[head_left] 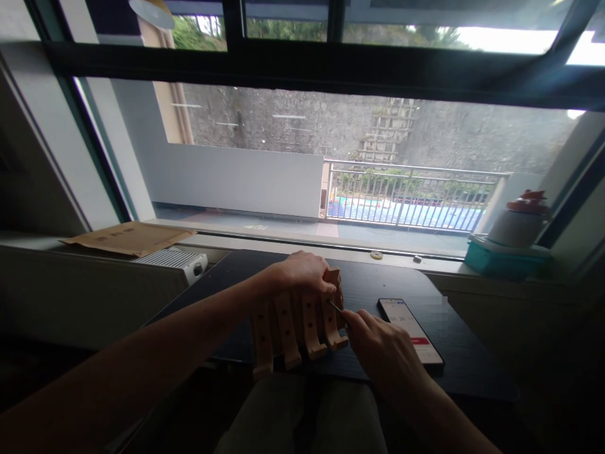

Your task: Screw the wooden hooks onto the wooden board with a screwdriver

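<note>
wooden rack [311, 333] juts out from under the left hand [306, 271].

the left hand [305, 271] grips a wooden rack [309, 321], the right hand [382, 340] a thin tool [336, 307] pointed at it.

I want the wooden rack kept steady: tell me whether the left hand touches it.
Touching: the head view shows the left hand clasping the wooden rack, thumb over its top.
</note>
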A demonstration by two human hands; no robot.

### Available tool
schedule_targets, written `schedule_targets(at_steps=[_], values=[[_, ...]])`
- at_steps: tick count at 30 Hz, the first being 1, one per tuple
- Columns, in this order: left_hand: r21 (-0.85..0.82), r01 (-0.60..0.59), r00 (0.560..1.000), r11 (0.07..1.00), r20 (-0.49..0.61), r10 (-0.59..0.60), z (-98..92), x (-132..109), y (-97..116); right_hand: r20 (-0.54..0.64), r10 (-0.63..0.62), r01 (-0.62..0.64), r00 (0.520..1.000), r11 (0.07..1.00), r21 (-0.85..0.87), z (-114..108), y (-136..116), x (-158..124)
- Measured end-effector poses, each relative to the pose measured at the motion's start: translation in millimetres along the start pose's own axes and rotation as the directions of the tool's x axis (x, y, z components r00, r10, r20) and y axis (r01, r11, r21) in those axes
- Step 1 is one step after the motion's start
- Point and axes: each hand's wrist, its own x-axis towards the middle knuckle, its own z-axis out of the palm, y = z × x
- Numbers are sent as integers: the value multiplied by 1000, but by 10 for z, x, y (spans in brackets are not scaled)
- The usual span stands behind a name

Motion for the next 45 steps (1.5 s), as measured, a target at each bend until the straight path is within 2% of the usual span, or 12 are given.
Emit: schedule_targets(at_steps=[5,8,11,14,17,19,23,28,32,37,42,45], values=[[-5,0,1000,1000,5,0,-4,6,-15,96,269,-285,958,916,283,-4,-28,47],[-1,8,1000,1000,1,-8,-14,4,-11,149,314,-346,938,888,302,-57,-23,64],[3,16,1000,1000,-5,-16,-22,-2,-3,106,271,-290,957,921,261,-120,-8,78],[3,22,1000,1000,-7,-22,-20,-2,-1,-3,147,-145,989,980,134,-144,26,79],[0,16,1000,1000,-4,-16,-4,11,-10,-74,10,-13,997,999,-42,-96,55,49],[-4,10,1000,1000,0,-10,9,20,-16,-93,-37,30,995,997,-76,-38,53,22],[-4,7,1000,1000,5,-7,14,18,-14,-74,16,-15,997,1000,23,42,12,15],[10,10,1000,1000,1,-10,-5,6,1,31,259,-257,965,925,278,-20,15,77],[23,20,1000,1000,3,-20,-8,12,6,105,310,-327,945,899,290,-90,29,89],[31,26,1000,999,1,-26,-10,6,10,4,196,-192,980,952,239,-132,39,80],[34,15,1000,999,-3,-15,3,19,1,-64,-27,28,998,1000,12,-117,97,67],[31,8,1000,999,-5,-8,12,28,-9,-54,-32,33,998,999,18,-82,98,63]])
